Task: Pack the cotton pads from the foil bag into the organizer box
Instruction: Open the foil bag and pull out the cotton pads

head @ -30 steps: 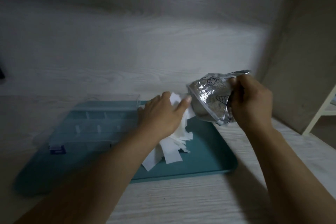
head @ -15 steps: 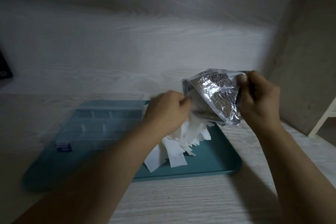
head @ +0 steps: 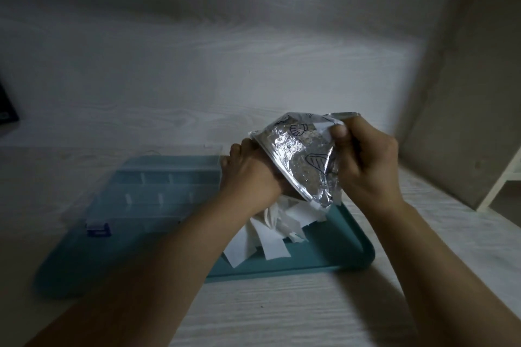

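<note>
Left hand (head: 251,177) reaches into the foil bag (head: 298,160), fingers hidden so their grip is unclear; right hand (head: 366,166) pinches the bag's top; printed shell drawings, no readable writing.

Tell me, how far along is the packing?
Early on. A pile of white pads already lies on the teal tray. The right hand grips the foil bag, tipped mouth-down, while the left hand reaches into its mouth. The clear organizer box looks empty; filling it remains.
</note>
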